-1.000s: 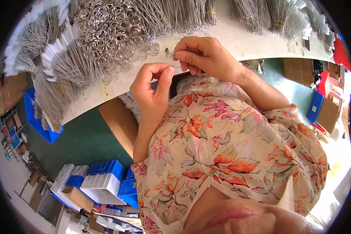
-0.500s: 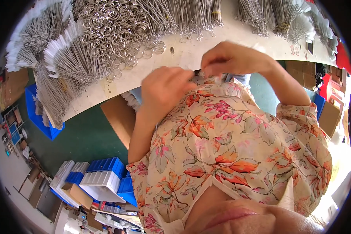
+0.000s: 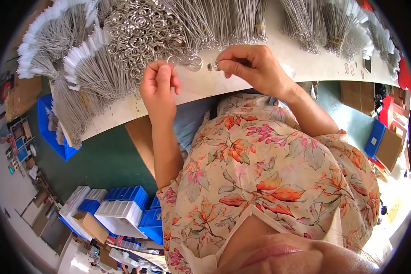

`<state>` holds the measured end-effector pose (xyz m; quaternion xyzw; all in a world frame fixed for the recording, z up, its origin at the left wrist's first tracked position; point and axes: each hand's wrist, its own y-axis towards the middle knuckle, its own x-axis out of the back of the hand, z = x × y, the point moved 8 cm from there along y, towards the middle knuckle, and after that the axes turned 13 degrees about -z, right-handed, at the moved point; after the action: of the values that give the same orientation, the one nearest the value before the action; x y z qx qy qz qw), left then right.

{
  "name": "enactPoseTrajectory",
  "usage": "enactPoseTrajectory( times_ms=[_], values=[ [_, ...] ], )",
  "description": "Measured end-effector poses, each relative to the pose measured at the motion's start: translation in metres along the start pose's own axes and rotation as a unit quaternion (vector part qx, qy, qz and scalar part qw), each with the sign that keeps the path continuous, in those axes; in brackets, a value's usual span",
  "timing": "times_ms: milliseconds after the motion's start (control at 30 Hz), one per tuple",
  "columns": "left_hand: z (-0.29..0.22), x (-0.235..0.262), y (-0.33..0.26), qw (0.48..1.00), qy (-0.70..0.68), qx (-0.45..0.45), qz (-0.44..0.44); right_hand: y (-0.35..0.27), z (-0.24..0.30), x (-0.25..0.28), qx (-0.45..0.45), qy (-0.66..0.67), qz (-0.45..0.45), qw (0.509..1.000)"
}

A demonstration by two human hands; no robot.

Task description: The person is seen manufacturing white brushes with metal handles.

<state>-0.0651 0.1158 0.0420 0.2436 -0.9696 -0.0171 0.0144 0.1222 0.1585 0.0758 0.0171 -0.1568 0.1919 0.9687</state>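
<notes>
My left hand (image 3: 161,86) is closed in a pinch at the table's near edge, with a thin metal ring (image 3: 172,59) at the tips of its thumb and forefinger. To its right, my right hand (image 3: 255,71) pinches a small stack of metal rings (image 3: 216,65) just above the tabletop; the exact number is hard to make out. Between the hands lie a few loose split rings (image 3: 195,63). A heap of shiny rings (image 3: 144,36) spreads behind my left hand, with thin wire-handled brushes (image 3: 98,68) beside it on the left.
More bundles of looped wire stems (image 3: 237,23) line the far side of the pale table (image 3: 205,84). A blue bin (image 3: 48,121) stands under its left end. Blue and white crates (image 3: 118,212) are stacked on the green floor (image 3: 109,164). Cardboard boxes (image 3: 357,97) stand at right.
Both hands have risen from near my lap to over the table edge and drawn apart, left hand leftward. Rings now show at the fingertips. The whole view has shifted slightly.
</notes>
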Motion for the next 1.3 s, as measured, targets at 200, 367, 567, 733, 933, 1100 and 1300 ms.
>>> enactPoseTrajectory(
  times_ms=[200,367,567,733,933,1100,1300],
  values=[
    [-0.032,-0.046,-0.022,0.876,-0.433,0.144,0.157,0.005,0.049,-0.016,0.068,0.299,0.026,0.952],
    [-0.039,-0.039,-0.017,0.934,-0.342,0.073,0.071,-0.011,0.071,-0.013,0.241,0.129,-0.022,0.962],
    [-0.062,-0.029,-0.019,0.969,-0.229,0.014,0.094,-0.029,0.082,-0.008,0.479,-0.081,-0.113,0.866],
    [-0.068,-0.025,-0.018,0.973,-0.185,0.023,0.138,-0.032,0.086,-0.009,0.542,-0.158,-0.115,0.817],
    [-0.075,-0.024,-0.016,0.972,-0.154,-0.023,0.178,-0.031,0.083,-0.014,0.561,-0.141,-0.093,0.81],
    [-0.061,-0.024,-0.017,0.964,-0.203,0.029,0.168,-0.033,0.081,-0.014,0.56,-0.134,-0.089,0.812],
    [-0.073,-0.025,-0.022,0.991,-0.055,-0.02,0.124,-0.034,0.075,-0.016,0.582,-0.163,-0.082,0.792]
  ],
)
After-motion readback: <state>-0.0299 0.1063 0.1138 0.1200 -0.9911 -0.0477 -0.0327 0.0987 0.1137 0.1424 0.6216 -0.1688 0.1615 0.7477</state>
